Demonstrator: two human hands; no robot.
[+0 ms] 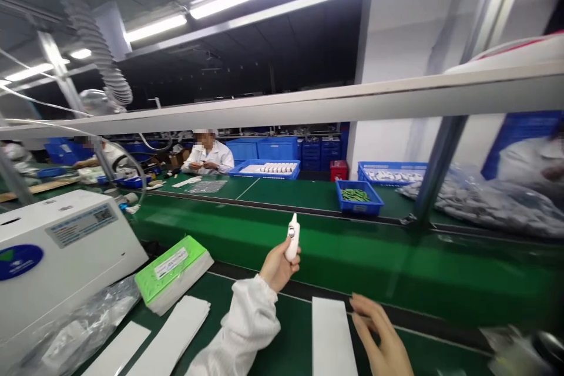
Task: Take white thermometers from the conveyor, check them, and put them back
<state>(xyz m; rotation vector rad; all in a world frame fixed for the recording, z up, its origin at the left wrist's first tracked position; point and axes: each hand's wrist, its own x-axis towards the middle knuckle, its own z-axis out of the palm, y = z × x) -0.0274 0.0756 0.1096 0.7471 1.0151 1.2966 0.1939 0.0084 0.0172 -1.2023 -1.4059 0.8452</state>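
Note:
My left hand (278, 267), in a white sleeve, is closed around a slim white handheld device (292, 247). The device stands nearly upright over the green belt, its tapered tip up and a silvery round button on its front. Lower right, my right hand (381, 335) has bent fingers held apart, with nothing visible in them. It is just beside a flat white strip (333, 335) on the green bench; whether the fingertips touch its edge I cannot tell. More long white strips (174, 335) lie stacked to the left of my sleeve.
A green-topped tissue pack (170, 267), a clear plastic bag (88, 329) and a white machine (66, 247) stand left. Beyond the green belt (247, 235) sit a blue bin of green parts (359, 198) and a blue tray (264, 169). A co-worker (209, 155) sits opposite. A shelf (282, 110) crosses overhead.

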